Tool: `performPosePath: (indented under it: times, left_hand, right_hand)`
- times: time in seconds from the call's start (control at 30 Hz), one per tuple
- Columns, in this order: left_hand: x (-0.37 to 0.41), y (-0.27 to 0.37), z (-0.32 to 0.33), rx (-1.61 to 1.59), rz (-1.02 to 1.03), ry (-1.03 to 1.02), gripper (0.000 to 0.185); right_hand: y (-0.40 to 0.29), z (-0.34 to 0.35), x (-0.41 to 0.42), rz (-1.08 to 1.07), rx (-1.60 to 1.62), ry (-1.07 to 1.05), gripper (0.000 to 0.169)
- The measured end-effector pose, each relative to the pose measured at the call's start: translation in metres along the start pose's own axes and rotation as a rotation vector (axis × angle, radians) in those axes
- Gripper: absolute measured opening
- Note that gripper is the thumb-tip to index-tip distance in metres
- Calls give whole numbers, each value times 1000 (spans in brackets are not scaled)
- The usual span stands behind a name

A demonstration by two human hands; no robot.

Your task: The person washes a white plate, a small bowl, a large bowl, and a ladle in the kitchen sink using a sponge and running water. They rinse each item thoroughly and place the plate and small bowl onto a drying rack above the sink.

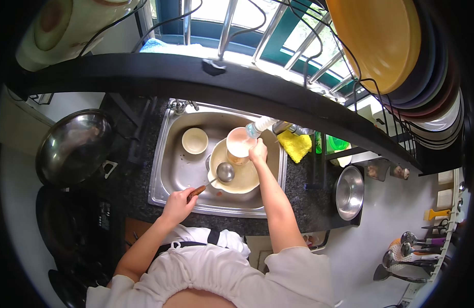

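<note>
My left hand [180, 206] grips the wooden handle of a metal ladle [225, 172], whose bowl is over a large cream bowl [241, 184] in the stainless steel sink [175, 173]. With my right hand [259, 151] I hold a pale pink cup [237, 140] by its side, under the faucet's spray head [255, 129]. Water seems to run from the spray head into the cup. The cup is above the far part of the cream bowl and hides some of its rim. A small cream bowl [195, 141] stands apart at the sink's left.
A black shelf beam [183, 81] crosses above the sink's far edge. Stacked plates [379, 46] fill the rack at upper right. A yellow cloth [295, 145] and a steel basin [350, 192] lie right of the sink; a wok [73, 146] leans at left. Utensils [410, 250] hang at lower right.
</note>
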State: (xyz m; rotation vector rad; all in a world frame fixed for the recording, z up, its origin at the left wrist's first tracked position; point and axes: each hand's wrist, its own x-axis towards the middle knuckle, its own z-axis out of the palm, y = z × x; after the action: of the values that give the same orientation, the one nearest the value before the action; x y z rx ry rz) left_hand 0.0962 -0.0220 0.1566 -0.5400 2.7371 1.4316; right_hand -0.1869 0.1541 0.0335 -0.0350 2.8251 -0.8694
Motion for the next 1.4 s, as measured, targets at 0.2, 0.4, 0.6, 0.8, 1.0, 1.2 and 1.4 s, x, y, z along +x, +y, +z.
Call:
performPosePath:
  times: [0.2, 0.4, 0.6, 0.8, 1.0, 1.2, 1.4]
  left_hand:
    - [-6, -17, -3, -20, -21, -16, 26]
    - [-19, -26, -3, -3, -18, -73, 29]
    - [-24, -34, -4, -52, -78, -110, 30]
    - [-28, -33, -9, 70, -91, -186, 30]
    - [-25, -32, -7, 120, -38, -217, 30]
    - [-27, -26, -5, 205, -2, -215, 30]
    - [-28, -26, -4, 273, -7, -242, 30]
  right_hand:
    - [10, -5, -5, 252, 166, -205, 24]
    - [0, -4, -14, 130, 298, -193, 19]
    - [-10, -28, -48, -169, 104, 24, 4]
    - [22, -47, -63, -564, -71, 325, 7]
    - [44, -66, -75, -831, -197, 497, 14]
    - [9, -49, -102, -953, -63, 351, 13]
    - [-59, 61, -75, -556, 55, -13, 12]
